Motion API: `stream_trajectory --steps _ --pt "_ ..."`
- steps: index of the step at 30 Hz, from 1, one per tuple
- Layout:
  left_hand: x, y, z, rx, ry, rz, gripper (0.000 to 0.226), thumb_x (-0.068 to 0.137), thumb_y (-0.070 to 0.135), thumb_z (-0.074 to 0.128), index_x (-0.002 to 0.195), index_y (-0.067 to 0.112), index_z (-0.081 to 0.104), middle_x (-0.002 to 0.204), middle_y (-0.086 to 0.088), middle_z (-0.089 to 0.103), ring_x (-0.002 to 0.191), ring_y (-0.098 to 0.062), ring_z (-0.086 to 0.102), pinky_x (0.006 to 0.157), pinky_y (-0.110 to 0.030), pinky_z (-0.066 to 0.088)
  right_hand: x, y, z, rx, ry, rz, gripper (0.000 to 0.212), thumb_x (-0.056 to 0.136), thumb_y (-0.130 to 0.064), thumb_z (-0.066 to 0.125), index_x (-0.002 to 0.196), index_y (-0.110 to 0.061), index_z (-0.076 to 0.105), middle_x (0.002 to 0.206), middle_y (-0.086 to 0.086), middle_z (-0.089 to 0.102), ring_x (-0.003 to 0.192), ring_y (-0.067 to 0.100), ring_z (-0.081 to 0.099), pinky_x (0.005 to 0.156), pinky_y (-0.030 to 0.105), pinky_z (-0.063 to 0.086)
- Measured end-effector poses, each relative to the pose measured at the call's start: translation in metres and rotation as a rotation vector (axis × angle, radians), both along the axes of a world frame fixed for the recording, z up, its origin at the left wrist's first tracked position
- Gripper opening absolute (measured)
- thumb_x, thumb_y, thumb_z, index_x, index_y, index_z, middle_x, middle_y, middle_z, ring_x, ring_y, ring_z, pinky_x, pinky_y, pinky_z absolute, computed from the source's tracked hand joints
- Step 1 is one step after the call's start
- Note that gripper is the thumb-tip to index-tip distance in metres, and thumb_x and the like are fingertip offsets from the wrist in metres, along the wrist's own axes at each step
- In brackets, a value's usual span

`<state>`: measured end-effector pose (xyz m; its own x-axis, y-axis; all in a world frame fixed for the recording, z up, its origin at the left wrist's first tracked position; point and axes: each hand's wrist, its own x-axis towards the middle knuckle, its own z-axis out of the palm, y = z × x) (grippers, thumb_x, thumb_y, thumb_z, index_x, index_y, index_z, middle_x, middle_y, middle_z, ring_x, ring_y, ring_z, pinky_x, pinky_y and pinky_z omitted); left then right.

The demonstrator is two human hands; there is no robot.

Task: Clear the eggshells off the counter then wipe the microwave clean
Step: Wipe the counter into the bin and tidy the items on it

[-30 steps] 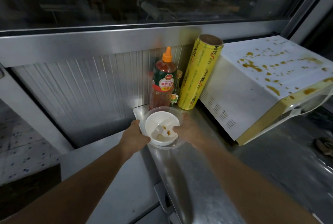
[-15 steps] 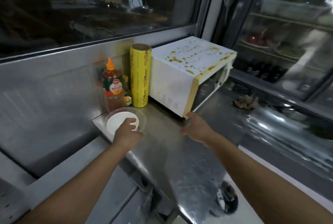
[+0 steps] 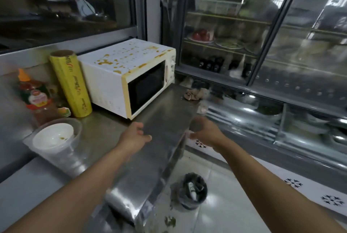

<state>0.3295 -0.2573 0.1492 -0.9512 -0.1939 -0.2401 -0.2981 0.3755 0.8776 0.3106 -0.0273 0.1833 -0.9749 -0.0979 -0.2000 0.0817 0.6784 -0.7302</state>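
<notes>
A white microwave [image 3: 120, 75] stands at the back of the steel counter [image 3: 165, 112], its top spattered with brown-yellow stains. A crumpled rag [image 3: 194, 94] lies on the counter to the right of it. At the counter's left end sits a clear bowl [image 3: 56, 139] with a white bowl inside, stained yellow. My left hand [image 3: 134, 136] hovers over the counter in front of the microwave, fingers loosely curled and holding nothing. My right hand [image 3: 203, 132] is at the counter's right edge, fingers relaxed, also holding nothing. No eggshells show on the counter.
A yellow cling-film roll [image 3: 72, 84] and a sauce bottle [image 3: 35, 97] stand left of the microwave. A bin with a black bag [image 3: 192, 189] sits on the tiled floor below the counter. A glass-door fridge [image 3: 262, 35] fills the right side.
My left hand let go of the bowls and moved right toward the microwave. My right hand moved right to the counter's edge. The view swung right, showing the fridge and the bin.
</notes>
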Motion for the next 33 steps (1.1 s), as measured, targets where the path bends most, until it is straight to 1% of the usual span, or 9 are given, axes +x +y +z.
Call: stream_trajectory --steps 3,6,12,17,19,21,26,30,33 --pt "0.006 0.063 -0.001 0.007 -0.037 -0.025 0.059 0.082 0.012 0.07 0.133 0.012 0.041 0.12 -0.01 0.054 0.105 -0.025 0.056 0.087 -0.033 0.045 0.012 0.066 -0.004 0.023 -0.024 -0.073 0.07 0.075 -0.021 0.074 0.135 -0.012 0.039 0.129 0.004 0.049 0.114 0.023 0.049 0.094 0.036 0.046" --pt "0.013 0.122 -0.003 -0.065 -0.063 -0.035 0.061 0.081 0.015 0.071 0.134 0.012 0.041 0.125 -0.012 0.054 0.113 -0.028 0.054 0.1 -0.04 0.043 0.021 0.126 -0.009 0.029 -0.036 -0.091 0.075 0.076 -0.022 0.074 0.139 -0.011 0.035 0.136 0.01 0.044 0.121 0.026 0.046 0.099 0.038 0.044" --pt "0.012 0.212 -0.005 -0.07 -0.098 -0.045 0.058 0.08 0.018 0.071 0.132 0.015 0.043 0.115 -0.005 0.059 0.107 -0.024 0.057 0.095 -0.036 0.045 0.024 0.211 -0.01 -0.06 -0.037 -0.132 0.06 0.076 -0.018 0.074 0.127 -0.015 0.043 0.123 0.006 0.051 0.097 0.015 0.048 0.083 0.03 0.046" --pt "-0.012 0.255 -0.005 -0.057 -0.086 -0.092 0.049 0.083 0.014 0.068 0.126 0.015 0.045 0.113 -0.005 0.057 0.1 -0.02 0.055 0.084 -0.027 0.039 0.001 0.248 -0.015 -0.064 -0.008 -0.135 0.07 0.077 -0.021 0.075 0.136 -0.016 0.039 0.135 0.007 0.046 0.102 0.013 0.043 0.084 0.027 0.041" --pt "-0.028 0.264 -0.008 -0.043 -0.074 -0.09 0.035 0.083 0.012 0.068 0.109 0.021 0.047 0.102 0.0 0.056 0.087 -0.013 0.054 0.08 -0.027 0.039 -0.016 0.257 -0.015 -0.042 0.005 -0.114 0.067 0.077 -0.021 0.074 0.135 -0.016 0.041 0.135 0.006 0.047 0.105 0.015 0.046 0.087 0.028 0.041" --pt "-0.048 0.269 -0.012 -0.044 -0.071 -0.077 0.034 0.083 0.012 0.068 0.103 0.024 0.044 0.1 0.001 0.054 0.091 -0.015 0.055 0.08 -0.029 0.041 -0.038 0.262 -0.014 0.002 0.033 -0.067 0.057 0.079 -0.02 0.072 0.13 -0.016 0.048 0.133 0.006 0.051 0.103 0.013 0.048 0.088 0.028 0.041" --pt "-0.121 0.268 -0.015 -0.023 -0.074 -0.015 0.041 0.083 0.009 0.067 0.117 0.017 0.047 0.102 0.002 0.057 0.09 -0.012 0.055 0.082 -0.03 0.042 -0.121 0.261 -0.013 0.133 0.069 0.03 0.055 0.08 -0.023 0.071 0.129 -0.014 0.05 0.135 0.008 0.05 0.119 0.022 0.049 0.09 0.027 0.038" --pt "-0.187 0.259 -0.015 -0.048 -0.082 0.047 0.052 0.081 0.013 0.07 0.127 0.015 0.047 0.118 -0.007 0.058 0.11 -0.023 0.055 0.092 -0.038 0.048 -0.2 0.248 -0.018 0.197 0.024 0.13 0.056 0.08 -0.025 0.07 0.131 -0.012 0.05 0.137 0.009 0.049 0.122 0.024 0.048 0.093 0.028 0.039" --pt "-0.225 0.254 -0.016 -0.074 -0.09 0.075 0.054 0.083 0.018 0.069 0.13 0.015 0.044 0.12 -0.006 0.059 0.107 -0.022 0.055 0.074 -0.029 0.047 -0.248 0.238 -0.025 0.169 0.005 0.155 0.051 0.079 -0.024 0.069 0.125 -0.007 0.054 0.131 0.009 0.054 0.118 0.024 0.051 0.089 0.026 0.04"
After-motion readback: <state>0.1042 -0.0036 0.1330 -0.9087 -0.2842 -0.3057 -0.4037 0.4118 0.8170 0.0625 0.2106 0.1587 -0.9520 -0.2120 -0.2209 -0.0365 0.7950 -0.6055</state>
